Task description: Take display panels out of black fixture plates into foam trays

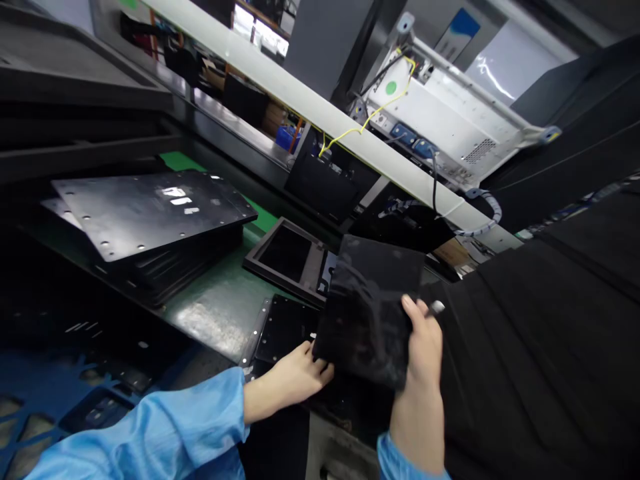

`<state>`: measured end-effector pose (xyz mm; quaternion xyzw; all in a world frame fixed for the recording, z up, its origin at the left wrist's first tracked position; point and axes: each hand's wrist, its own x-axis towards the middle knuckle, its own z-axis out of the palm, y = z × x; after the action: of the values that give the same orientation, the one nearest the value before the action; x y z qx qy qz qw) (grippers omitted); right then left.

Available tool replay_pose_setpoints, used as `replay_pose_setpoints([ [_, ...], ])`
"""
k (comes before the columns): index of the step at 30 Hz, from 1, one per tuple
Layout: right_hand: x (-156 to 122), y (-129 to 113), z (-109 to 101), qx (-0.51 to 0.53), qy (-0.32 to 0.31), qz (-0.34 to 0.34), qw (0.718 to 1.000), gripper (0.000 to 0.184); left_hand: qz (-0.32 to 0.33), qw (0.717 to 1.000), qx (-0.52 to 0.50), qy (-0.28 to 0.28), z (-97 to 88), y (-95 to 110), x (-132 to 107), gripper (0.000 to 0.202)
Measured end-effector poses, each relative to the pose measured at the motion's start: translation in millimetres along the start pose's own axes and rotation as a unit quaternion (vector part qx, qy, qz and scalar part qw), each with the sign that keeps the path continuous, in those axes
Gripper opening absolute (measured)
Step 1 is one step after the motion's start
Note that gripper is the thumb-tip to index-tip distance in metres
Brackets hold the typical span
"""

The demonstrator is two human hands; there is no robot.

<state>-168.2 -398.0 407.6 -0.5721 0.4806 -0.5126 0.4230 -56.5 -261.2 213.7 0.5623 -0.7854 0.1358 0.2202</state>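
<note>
A dark, glossy rectangular panel is tilted up in front of me. My right hand is closed on its right edge, with the thumb on the near face. Beyond those fingers sticks out a small dark piece with a white tip; what it belongs to is hidden. My left hand has its fingers curled at the panel's lower left corner. Under and behind that hand lies a black plate with screw holes. Behind the panel, a grey frame tray with a dark rectangular recess rests on the green bench.
On the left, black metal plates are stacked on the green bench top. A white rail crosses behind, below a white equipment case with a yellow cable. Black ribbed material stands at right; a blue perforated piece is lower left.
</note>
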Motion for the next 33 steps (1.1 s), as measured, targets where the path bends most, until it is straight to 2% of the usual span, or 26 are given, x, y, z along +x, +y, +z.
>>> replay_pose_setpoints([
  [3, 61.2, 7.8, 66.9, -0.016, -0.099, 0.007, 0.995, 0.042, 0.013, 0.998, 0.046, 0.040, 6.3, 0.1, -6.7, 0.030],
  [5, 92.7, 21.5, 105.9, -0.072, -0.127, 0.044, 0.988, 0.032, 0.024, 0.996, 0.068, 0.054, 10.0, 0.0, -9.6, 0.031],
  [7, 115.8, 35.9, 137.3, -0.104, -0.126, 0.052, 0.985, 0.027, 0.027, 0.995, 0.074, 0.056, 13.9, -0.1, -12.1, 0.032],
  [10, 140.0, 51.6, 167.5, -0.155, -0.104, 0.030, 0.982, 0.021, 0.023, 0.994, 0.078, 0.072, 20.2, -0.1, -15.6, 0.033],
  [16, 169.5, 64.1, 200.3, -0.293, -0.106, -0.009, 0.950, 0.025, 0.020, 0.994, 0.079, 0.074, 21.7, -1.0, -17.1, 0.035],
  [21, 166.1, 68.4, 241.5, -0.353, -0.145, -0.031, 0.924, 0.021, 0.015, 0.993, 0.072, 0.094, 13.9, -2.1, -12.8, 0.031],
  [27, 124.8, 63.5, 291.6, -0.382, -0.224, -0.065, 0.895, 0.024, 0.011, 0.996, 0.054, 0.076, 19.2, 0.2, -8.3, 0.027],
  [30, 102.1, 59.8, 305.3, -0.401, -0.240, -0.067, 0.882, 0.030, 0.007, 0.999, 0.007, 0.038, 27.8, 1.7, -5.0, 0.019],
  [33, 90.0, 56.8, 306.4, -0.413, -0.238, -0.058, 0.877, 0.032, 0.000, 1.000, -0.021, -0.004, 30.2, 2.2, -2.9, 0.019],
])
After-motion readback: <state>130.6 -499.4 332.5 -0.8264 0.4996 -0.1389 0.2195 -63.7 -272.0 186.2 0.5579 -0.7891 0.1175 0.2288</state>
